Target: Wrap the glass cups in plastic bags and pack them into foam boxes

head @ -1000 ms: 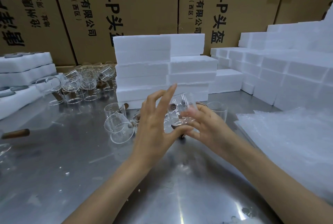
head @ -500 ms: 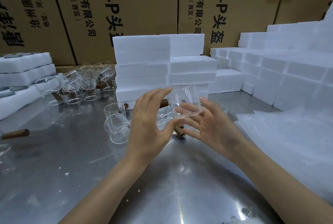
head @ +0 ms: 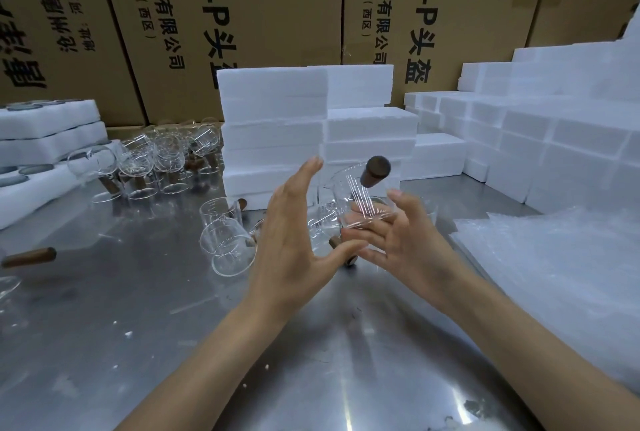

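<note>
A person is handling a glass cup (head: 360, 200) above a steel counter (head: 138, 309).
Right hand (head: 398, 240) is cradling it on straight fingers; left hand (head: 294, 240) is hovering open, fingers straight.

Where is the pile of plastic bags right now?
The plastic bags lie at the right of the head view on the metal table, below the stepped foam boxes.

— Seeing even, bright overhead light, glaring in white streaks off the steel table (head: 104, 326) near the bottom edge.
— Noticing soft shadows under both arms, wide-angle bending of the cardboard cartons (head: 277, 8) at the edges, slight blur on the held glass cup (head: 360, 198).
</note>
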